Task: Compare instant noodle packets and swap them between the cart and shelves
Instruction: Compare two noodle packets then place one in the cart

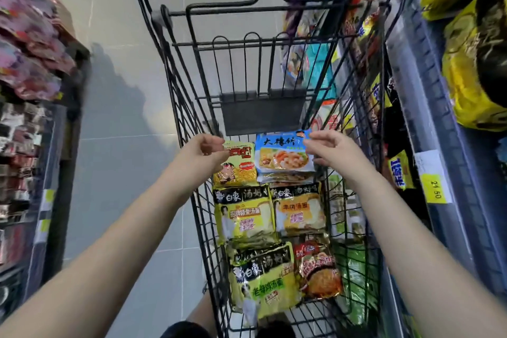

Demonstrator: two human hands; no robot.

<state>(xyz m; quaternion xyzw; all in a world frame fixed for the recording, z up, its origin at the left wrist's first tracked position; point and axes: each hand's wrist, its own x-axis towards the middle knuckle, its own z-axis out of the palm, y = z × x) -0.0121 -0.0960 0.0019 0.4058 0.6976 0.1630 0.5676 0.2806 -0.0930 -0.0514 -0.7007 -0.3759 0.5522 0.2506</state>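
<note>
Several instant noodle packets lie flat in the black wire cart [192, 107]. My left hand [207, 151] pinches the top left corner of a yellow packet [238, 169] at the far end of the cart. My right hand [330, 149] pinches the top right corner of a blue packet [282, 153], which rests on a small stack beside the yellow one. Closer to me lie two yellow-and-black packets [245, 215] [300, 210]. Nearest are a third yellow-and-black packet [263, 280] and a red-orange packet [318, 269].
Shelves on the right hold large yellow multipacks [472, 63] and a yellow price tag [436, 189] reading 21.50. Red and pink packets [30, 44] fill the left shelves. The cart's folded child seat flap [262, 111] stands just beyond my hands. Grey tiled floor runs along the cart's left side.
</note>
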